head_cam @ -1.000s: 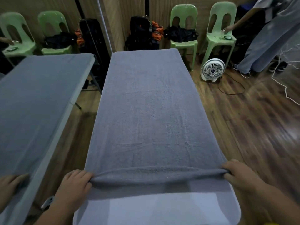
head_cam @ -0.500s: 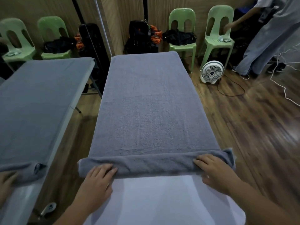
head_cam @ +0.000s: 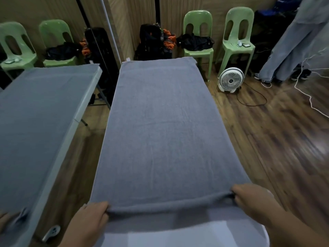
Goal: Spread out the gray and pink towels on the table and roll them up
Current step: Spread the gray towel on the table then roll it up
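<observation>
Head view: a gray towel (head_cam: 160,132) is seen spread lengthwise over a narrow table (head_cam: 178,239), filling the centre of the frame from the far edge near the top down to the lower part. At the lower centre, the near end of the towel is turned over into a low fold that runs across the table's width. The left end of this fold is pinched by the left hand (head_cam: 89,220) at the lower left of centre, fingers curled over the cloth. The right end is gripped by the right hand (head_cam: 254,202) at the lower right, fingers closed on the fold. Below the fold, a strip of towel and the pale table surface are visible at the bottom edge.

On the left of the frame, a mirror image of the table and towel is shown. Green plastic chairs (head_cam: 236,40) are lined along the wall at the top, with dark bags (head_cam: 195,41) placed on one. A white fan (head_cam: 230,79) is set on the wooden floor (head_cam: 267,139) at the upper right. No pink towel can be made out.
</observation>
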Tool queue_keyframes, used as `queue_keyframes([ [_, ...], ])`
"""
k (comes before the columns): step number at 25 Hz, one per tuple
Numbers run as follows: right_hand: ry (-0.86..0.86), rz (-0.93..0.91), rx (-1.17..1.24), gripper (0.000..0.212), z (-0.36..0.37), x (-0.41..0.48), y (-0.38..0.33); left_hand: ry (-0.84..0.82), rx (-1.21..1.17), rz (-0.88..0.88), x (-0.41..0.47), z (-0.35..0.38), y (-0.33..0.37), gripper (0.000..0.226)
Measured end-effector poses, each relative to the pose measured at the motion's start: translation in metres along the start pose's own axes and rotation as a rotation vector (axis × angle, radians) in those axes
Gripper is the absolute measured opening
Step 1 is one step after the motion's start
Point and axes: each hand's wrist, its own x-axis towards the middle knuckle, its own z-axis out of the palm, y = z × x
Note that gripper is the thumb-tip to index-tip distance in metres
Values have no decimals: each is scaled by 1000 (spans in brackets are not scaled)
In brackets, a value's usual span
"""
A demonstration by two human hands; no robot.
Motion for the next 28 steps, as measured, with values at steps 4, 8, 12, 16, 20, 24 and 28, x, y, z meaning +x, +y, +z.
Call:
queue_keyframes([
  [4,-89,42,112,36,-15,27,4,-48,-9,-24,15,-14,1,36],
  [8,256,-187,59,26,-12,44,-28,185,132,45,30,-10,34,26],
  [12,156,-311,88,45,22,13,-56,138,87,223,10,20,49,53],
  [16,218,-42,124,49,25,-1,7,167,113,47,3,8,0,47],
  [20,88,51,230,32,12,-16,19,173,64,9,-6,-8,-4,26],
  [24,-40,84,271,18,-16,7,24,159,71,-41,4,-22,-5,19],
  [28,191,8,115,31,-24,43,5,194,160,-62,31,-23,17,41],
])
